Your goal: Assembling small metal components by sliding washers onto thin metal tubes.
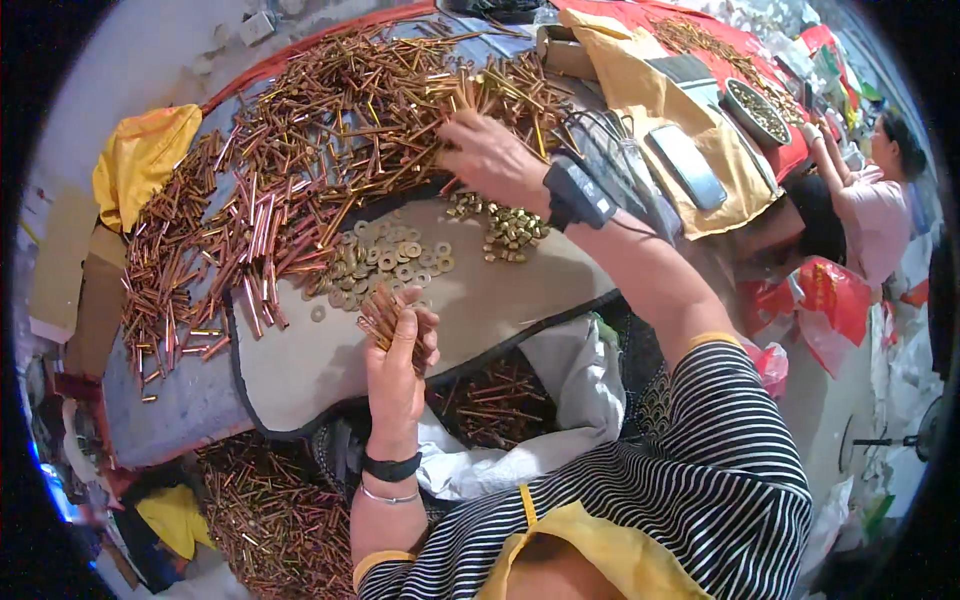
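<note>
blue-grey table (180, 412) bears heaped coppery rods (375, 80) and beige mat (300, 372).

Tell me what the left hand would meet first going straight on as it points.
Most likely the loose washers on the mat; the left hand may be raised enough to pass over them, since depth is unclear.

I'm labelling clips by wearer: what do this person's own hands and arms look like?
The left hand is gloveless, with a black wristband and a silvery bangle; the right hand, also gloveless, has a wider, boxy black wrist strap. The short sleeves are striped black and white, with yellow trim.
</note>
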`<state>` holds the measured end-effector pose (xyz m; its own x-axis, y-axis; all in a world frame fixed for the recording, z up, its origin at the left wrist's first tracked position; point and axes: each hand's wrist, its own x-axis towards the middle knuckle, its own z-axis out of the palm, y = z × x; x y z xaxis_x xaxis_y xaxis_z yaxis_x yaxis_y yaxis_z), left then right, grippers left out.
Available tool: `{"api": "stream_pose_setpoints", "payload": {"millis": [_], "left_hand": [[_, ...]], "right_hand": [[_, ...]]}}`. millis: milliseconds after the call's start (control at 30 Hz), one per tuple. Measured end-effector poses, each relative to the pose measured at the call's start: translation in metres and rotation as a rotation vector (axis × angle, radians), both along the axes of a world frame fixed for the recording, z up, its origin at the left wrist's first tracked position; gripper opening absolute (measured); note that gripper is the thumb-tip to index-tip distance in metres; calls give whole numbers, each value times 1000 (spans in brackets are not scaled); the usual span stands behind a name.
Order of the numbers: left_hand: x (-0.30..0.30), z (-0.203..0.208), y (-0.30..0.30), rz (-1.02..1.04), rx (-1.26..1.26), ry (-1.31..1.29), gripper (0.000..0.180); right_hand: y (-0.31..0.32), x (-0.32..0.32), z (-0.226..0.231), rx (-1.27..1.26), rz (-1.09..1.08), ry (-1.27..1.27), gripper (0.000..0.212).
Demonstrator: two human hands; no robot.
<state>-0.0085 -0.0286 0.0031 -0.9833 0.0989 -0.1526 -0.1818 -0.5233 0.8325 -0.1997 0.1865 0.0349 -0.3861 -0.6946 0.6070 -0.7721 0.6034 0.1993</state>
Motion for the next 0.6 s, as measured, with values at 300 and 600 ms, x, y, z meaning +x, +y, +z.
{"api": "stream_pose_setpoints", "payload": {"millis": [300, 600], "left_hand": [[-4, -6, 0, 22, 9, 14, 28], [-2, -6, -5, -16, 8, 35, 26]], "right_hand": [[2, 28, -14, 27, 142, -263, 16], [20, 33, -5, 3, 147, -201, 34]]}}
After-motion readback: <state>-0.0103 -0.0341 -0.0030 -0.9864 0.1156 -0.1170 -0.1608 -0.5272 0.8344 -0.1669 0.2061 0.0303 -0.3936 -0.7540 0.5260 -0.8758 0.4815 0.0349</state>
